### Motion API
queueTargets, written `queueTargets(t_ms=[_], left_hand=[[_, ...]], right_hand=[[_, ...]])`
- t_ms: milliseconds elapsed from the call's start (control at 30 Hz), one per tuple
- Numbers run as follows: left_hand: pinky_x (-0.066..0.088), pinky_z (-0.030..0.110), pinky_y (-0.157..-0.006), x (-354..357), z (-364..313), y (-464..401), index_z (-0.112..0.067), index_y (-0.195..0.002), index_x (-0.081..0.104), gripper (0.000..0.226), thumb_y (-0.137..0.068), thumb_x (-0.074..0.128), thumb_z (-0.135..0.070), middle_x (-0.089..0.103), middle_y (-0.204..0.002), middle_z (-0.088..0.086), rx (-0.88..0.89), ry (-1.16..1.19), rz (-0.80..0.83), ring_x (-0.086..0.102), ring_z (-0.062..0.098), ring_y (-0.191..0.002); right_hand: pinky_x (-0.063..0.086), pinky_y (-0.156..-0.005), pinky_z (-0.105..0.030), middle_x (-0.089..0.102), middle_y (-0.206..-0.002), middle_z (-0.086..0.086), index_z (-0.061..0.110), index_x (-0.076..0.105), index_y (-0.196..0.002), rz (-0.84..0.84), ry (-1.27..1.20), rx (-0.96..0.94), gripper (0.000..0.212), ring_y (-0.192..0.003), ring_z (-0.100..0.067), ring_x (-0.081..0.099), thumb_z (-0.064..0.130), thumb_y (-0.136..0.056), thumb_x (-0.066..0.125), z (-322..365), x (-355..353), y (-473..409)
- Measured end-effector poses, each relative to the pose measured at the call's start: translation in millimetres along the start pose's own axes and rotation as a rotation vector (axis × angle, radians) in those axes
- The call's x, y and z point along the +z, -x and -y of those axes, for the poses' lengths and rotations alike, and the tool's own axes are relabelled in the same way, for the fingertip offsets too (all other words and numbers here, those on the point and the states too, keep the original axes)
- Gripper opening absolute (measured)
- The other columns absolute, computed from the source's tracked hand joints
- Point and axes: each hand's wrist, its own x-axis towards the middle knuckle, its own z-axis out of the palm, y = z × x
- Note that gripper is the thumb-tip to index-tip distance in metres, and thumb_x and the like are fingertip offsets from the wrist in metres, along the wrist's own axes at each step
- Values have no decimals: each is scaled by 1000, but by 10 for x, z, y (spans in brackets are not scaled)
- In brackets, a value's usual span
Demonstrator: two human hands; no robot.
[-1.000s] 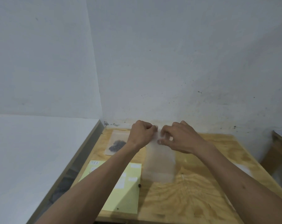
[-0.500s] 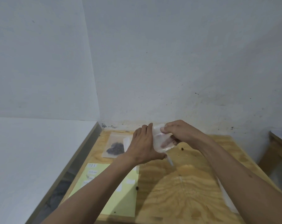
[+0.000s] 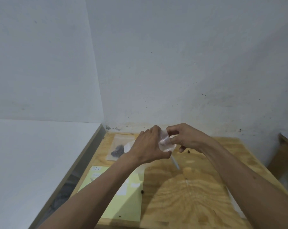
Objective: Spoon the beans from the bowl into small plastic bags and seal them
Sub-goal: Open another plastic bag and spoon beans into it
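Both hands hold a small clear plastic bag (image 3: 165,141) above the far part of the wooden table (image 3: 186,192). My left hand (image 3: 148,146) wraps the bag's left side from behind; my right hand (image 3: 186,138) pinches its top edge with thumb and fingers. The bag looks bunched and I cannot tell what is inside it. A second flat bag (image 3: 118,147) holding dark beans lies on the table at the far left. A thin white spoon handle (image 3: 175,162) lies just below my hands. No bowl shows.
A pale green sheet (image 3: 123,195) with white labels lies at the table's front left. Loose dark beans (image 3: 142,191) dot the wood. A white surface (image 3: 32,162) adjoins on the left, a wooden piece (image 3: 285,151) on the right. The wall rises right behind the table.
The bag hung flat and long between my fingertips a second ago. Now it is gathered and bunched between both hands, with my left hand closed around its side.
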Motion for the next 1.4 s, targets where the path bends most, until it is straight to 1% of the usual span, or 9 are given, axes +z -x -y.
queueTargets(t_ms=[200,367,467,600,700,967,1133,1267,1400], left_hand=[[34,33,-66,-31,167,11,-11,-113,48,67,-75,76,-58,61,-102,-1,-84,-44,-21,59,24,-88],[47,35,-65,-27,484,31,-10,-117,48,84,-70,72,-76,62,-97,2,-219,-56,-13,60,23,-84],[46,35,-65,-32,539,14,-9,-120,48,88,-70,71,-77,61,-100,3,-266,-1,-26,59,23,-86],[50,36,-71,12,534,-4,-8,-122,48,88,-72,69,-78,62,-104,4,-262,-7,-20,60,24,-91],[52,41,-78,42,559,-11,-7,-121,48,88,-73,69,-77,63,-105,6,-270,-30,-4,61,26,-93],[53,40,-80,74,602,-20,-9,-120,48,84,-73,70,-75,63,-104,4,-309,-24,75,60,24,-93],[53,40,-77,111,651,-39,-12,-116,49,82,-70,71,-76,63,-101,3,-308,-2,116,61,24,-89],[50,37,-74,134,655,-59,-11,-120,50,80,-72,74,-70,63,-108,2,-301,11,174,62,23,-95],[52,36,-74,148,678,-62,-10,-123,51,80,-73,75,-68,64,-110,2,-298,25,176,63,23,-96]], right_hand=[[58,-61,-26,77,-93,3,20,79,-94,-273,-74,-39,8,-81,-14,74,18,-92,71,-90,-4,-81],[64,-74,-40,73,-78,-1,16,74,-98,-305,459,331,40,-69,-23,75,54,-92,64,-285,24,7],[64,-64,-36,71,-84,-4,14,61,-111,-170,432,409,57,-68,-24,74,60,-79,75,-370,255,67],[59,-71,-40,62,-105,-6,16,49,-121,-65,508,343,48,-83,-25,70,24,-82,75,-429,453,65],[57,-80,-41,61,-109,-10,10,61,-114,-222,686,200,25,-91,-29,65,14,-89,60,-461,464,-27],[58,-65,-41,70,-71,-7,7,73,-93,-690,537,2,22,-65,-25,67,16,-98,53,-543,277,-244],[49,-58,-38,65,-74,-9,4,62,-88,-644,669,58,30,-66,-28,62,22,-104,44,-638,394,-343],[38,-48,-31,56,-54,-8,6,50,-60,-662,358,196,45,-49,-23,52,21,-102,46,-713,486,-429],[46,-51,-28,63,-58,-11,2,67,-65,-700,-258,370,35,-47,-23,54,13,-94,51,-675,460,-477]])
